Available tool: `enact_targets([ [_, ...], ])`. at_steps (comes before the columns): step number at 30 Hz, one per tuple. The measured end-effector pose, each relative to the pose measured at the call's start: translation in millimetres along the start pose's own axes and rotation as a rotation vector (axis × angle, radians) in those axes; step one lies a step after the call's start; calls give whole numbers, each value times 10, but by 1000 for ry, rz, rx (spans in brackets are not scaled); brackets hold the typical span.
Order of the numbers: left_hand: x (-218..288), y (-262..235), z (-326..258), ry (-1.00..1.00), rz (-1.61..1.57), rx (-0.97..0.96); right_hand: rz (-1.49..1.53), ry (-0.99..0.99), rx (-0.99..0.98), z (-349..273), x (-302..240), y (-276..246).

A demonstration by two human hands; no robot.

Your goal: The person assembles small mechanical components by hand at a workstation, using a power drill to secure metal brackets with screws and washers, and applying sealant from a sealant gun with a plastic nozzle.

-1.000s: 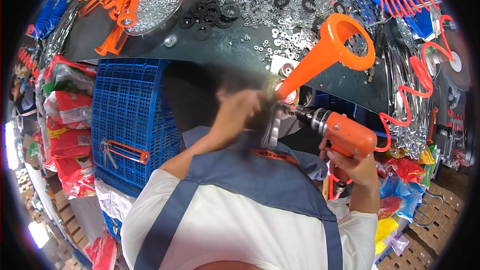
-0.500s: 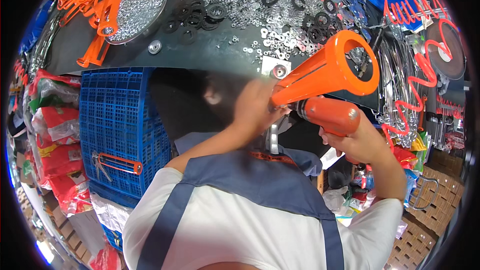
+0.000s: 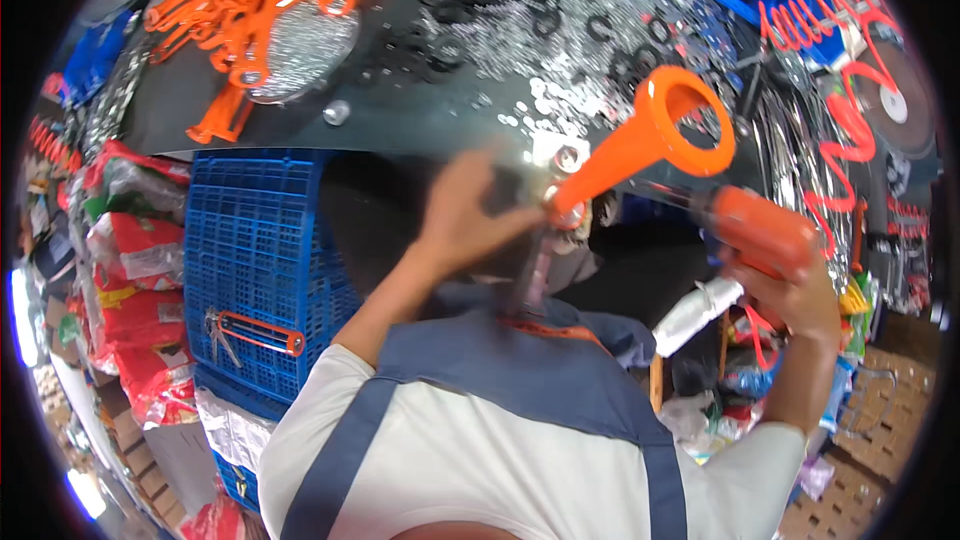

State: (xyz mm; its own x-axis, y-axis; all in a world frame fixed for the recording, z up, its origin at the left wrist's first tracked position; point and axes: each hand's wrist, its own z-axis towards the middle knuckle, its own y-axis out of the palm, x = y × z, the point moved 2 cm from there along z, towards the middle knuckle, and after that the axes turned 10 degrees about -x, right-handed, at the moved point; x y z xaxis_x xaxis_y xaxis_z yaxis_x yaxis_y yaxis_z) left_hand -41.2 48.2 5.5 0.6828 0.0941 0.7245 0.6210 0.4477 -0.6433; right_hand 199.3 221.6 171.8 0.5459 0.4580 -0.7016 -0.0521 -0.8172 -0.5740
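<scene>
L hand [image 3: 465, 215], blurred, fingers curled at narrow end of orange handle [image 3: 640, 145] w/ ring top, over dark bench [image 3: 400, 125]; grip unclear. R hand [image 3: 790, 290] wrapped round orange drill [image 3: 750, 225].

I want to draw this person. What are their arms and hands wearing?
Both arms are bare from the short sleeves down. The left sleeve and right sleeve are white, part of a white shirt with wide blue-grey bands across the chest. The left hand and right hand wear no gloves. No watch or bracelet shows.
</scene>
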Motion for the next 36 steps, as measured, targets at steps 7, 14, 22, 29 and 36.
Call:
enact_targets([
  [7,-685,-1547,603,22,658,552,-61,514,505,-130,1829,-772],
  [14,300,-173,249,111,-278,-135,-630,305,810,502,2666,-831],
  [22,322,423,165,224,-1091,-198,-136,-127,463,567,1195,784],
  [29,163,-1230,220,452,-1775,206,103,-521,63,717,1180,2074],
  [36,135,-253,304,32,-1764,179,-362,-891,301,775,245,1936],
])
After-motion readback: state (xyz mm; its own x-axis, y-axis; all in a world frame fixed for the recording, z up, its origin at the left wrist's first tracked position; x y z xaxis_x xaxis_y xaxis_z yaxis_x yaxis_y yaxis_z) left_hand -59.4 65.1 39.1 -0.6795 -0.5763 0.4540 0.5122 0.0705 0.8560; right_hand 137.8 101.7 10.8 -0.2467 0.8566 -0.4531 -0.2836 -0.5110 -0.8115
